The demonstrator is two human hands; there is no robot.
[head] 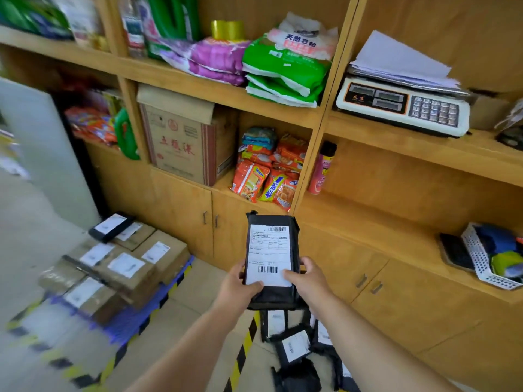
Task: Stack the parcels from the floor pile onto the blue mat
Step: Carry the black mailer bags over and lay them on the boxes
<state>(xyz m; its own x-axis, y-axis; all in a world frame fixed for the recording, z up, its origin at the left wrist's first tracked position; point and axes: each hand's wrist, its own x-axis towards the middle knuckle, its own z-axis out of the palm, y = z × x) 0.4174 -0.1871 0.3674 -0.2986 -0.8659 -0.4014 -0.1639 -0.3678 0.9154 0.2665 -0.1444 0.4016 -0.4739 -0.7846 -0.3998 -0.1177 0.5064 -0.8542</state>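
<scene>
I hold a black plastic parcel (271,250) with a white shipping label up in front of the cabinet doors. My left hand (239,287) grips its lower left edge, thumb on the label. My right hand (307,278) grips its lower right edge, thumb also on the label. Below my arms lies the floor pile of black parcels (294,346). To the left, the blue mat (172,287) carries several brown cardboard boxes (133,267), and one black parcel (111,226) lies on the far boxes.
A wooden shelf unit (319,120) with cabinet doors stands straight ahead, holding snack bags, a carton and a weighing scale (402,106). Yellow-black hazard tape (240,355) runs across the floor. A white appliance (42,142) stands at the left. A white basket (481,258) sits on the counter at the right.
</scene>
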